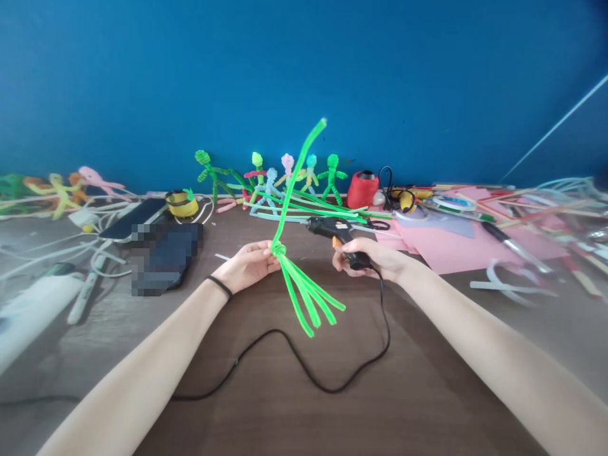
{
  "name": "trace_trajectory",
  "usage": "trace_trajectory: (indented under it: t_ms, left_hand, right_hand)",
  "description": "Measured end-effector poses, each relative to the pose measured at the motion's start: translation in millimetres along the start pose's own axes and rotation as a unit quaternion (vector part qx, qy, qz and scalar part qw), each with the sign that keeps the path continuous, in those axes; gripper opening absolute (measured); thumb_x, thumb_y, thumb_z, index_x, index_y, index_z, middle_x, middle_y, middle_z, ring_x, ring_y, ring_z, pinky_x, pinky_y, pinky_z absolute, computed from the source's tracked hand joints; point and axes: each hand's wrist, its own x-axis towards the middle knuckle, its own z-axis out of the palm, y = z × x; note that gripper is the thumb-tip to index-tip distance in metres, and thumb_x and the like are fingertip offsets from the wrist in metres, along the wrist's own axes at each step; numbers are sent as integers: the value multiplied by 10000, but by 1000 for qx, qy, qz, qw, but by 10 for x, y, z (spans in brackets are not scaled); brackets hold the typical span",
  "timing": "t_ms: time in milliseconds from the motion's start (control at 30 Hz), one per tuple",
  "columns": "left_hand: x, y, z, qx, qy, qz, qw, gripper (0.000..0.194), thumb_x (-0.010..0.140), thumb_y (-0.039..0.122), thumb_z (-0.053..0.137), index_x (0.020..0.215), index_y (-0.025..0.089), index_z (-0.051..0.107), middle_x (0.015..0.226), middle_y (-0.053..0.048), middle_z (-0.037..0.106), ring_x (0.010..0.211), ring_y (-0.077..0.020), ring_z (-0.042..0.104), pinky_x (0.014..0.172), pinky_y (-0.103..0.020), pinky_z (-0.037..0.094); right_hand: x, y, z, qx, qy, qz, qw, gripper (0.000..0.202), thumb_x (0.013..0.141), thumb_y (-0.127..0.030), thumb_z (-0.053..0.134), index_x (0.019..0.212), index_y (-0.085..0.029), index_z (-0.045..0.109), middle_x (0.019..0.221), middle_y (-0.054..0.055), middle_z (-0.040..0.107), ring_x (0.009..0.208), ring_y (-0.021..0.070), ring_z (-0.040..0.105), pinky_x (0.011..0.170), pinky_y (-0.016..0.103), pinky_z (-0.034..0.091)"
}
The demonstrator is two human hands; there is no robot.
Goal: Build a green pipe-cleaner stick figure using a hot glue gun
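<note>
Pinched at its knot, a bundle of bright green pipe cleaners is held by my left hand. One long stem rises from the knot, and several shorter ends fan out below it to the right. My right hand is wrapped round a black glue gun with an orange trigger. The gun's nozzle points left toward the green stem, apart from it. From the gun's handle, a black cord loops across the brown table.
Pipe-cleaner figures stand along the blue wall, with loose green pipe cleaners before them. A phone, a power strip and white cables lie left. Pink paper, a cutter knife and a red cup-like object are right.
</note>
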Motion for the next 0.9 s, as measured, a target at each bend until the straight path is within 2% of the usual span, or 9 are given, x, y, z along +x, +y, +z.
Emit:
trace_trajectory:
  t_ms: [100, 167, 233, 333, 500, 633, 767, 900]
  left_hand:
    - [-11, -3, 23, 10, -8, -8, 1000, 183, 556, 162, 757, 678, 90, 641, 634, -27, 619, 603, -101, 574, 610, -209, 451]
    - [-19, -7, 41, 21, -21, -14, 999, 164, 569, 169, 749, 661, 94, 636, 617, -24, 606, 593, -101, 566, 610, -216, 444]
    - [-27, -8, 57, 29, -33, -22, 999, 158, 580, 178, 743, 657, 96, 634, 623, -26, 605, 590, -103, 563, 617, -227, 440]
    - [-40, -6, 74, 38, -39, -33, 998, 171, 580, 181, 745, 677, 95, 634, 659, -35, 620, 608, -111, 573, 639, -243, 436]
    - [-54, -7, 71, 67, -57, -49, 995, 191, 574, 201, 749, 690, 99, 638, 681, -45, 635, 653, -129, 585, 689, -266, 426]
    - [-55, -12, 56, 86, -68, -56, 992, 199, 564, 215, 751, 694, 108, 644, 675, -49, 637, 664, -143, 582, 689, -274, 420]
    - [-56, -10, 54, 96, -80, -53, 991, 171, 577, 215, 742, 671, 111, 643, 636, -38, 619, 645, -133, 569, 686, -267, 415]
    - [-58, -7, 56, 99, -81, -53, 990, 190, 573, 226, 748, 674, 106, 641, 638, -38, 616, 649, -129, 568, 682, -255, 410]
  right_hand:
    - [25, 78, 23, 102, -85, -49, 990, 109, 679, -225, 490, 757, -155, 462, 741, 65, 651, 512, 104, 534, 450, 209, 344]
    - [43, 132, 69, 133, -108, -57, 984, 153, 651, -188, 508, 795, -152, 471, 841, 91, 667, 603, 135, 588, 498, 226, 392]
    - [53, 171, 115, 138, -118, -54, 982, 206, 645, -162, 516, 847, -142, 486, 872, 98, 669, 638, 147, 606, 543, 247, 419]
    - [48, 188, 148, 124, -131, -60, 982, 221, 634, -153, 529, 851, -130, 498, 799, 76, 668, 594, 140, 602, 566, 259, 421]
    - [29, 173, 127, 106, -162, -61, 979, 254, 623, -147, 543, 871, -127, 493, 823, 77, 672, 610, 143, 613, 578, 257, 417]
    - [36, 184, 119, 116, -164, -64, 978, 293, 629, -137, 534, 918, -125, 490, 789, 69, 684, 592, 141, 614, 568, 257, 424]
    - [32, 181, 126, 123, -181, -39, 975, 351, 622, -126, 532, 972, -115, 514, 803, 75, 699, 589, 148, 625, 599, 283, 453]
    - [14, 156, 137, 94, -173, -18, 980, 248, 640, -133, 573, 884, -94, 554, 843, 109, 696, 719, 181, 658, 672, 291, 455]
